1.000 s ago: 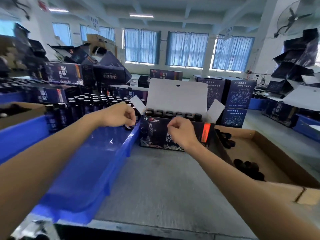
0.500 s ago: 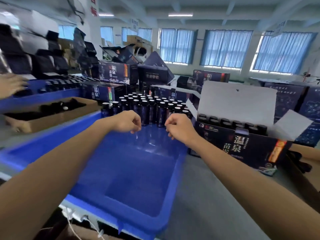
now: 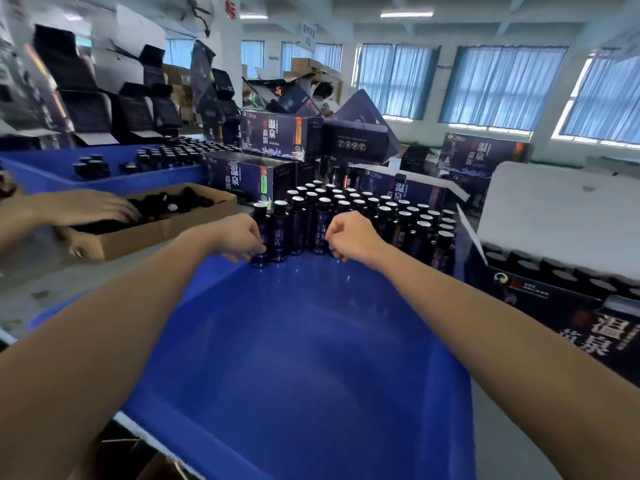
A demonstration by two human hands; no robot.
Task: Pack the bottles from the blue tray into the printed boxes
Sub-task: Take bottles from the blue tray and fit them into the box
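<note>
Grey table [image 3: 495, 459]: blue tray [image 3: 311, 358], printed box [image 3: 571, 327], cardboard tray [image 3: 166, 233].

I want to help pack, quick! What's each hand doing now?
Left hand: grips the front-left bottle.
Right hand: curled against the middle bottle; grip cannot be told.

The right hand [image 3: 349, 237] is coming off the printed box [image 3: 554, 299] and curling in beside the front bottles [image 3: 346, 206] in the blue tray [image 3: 311, 358]. The left hand [image 3: 239, 239] is dropping lower, gripping the front-left bottle [image 3: 260, 220]. Another person's hand [image 3: 86, 207] is now reaching into the cardboard box [image 3: 166, 233].
</note>
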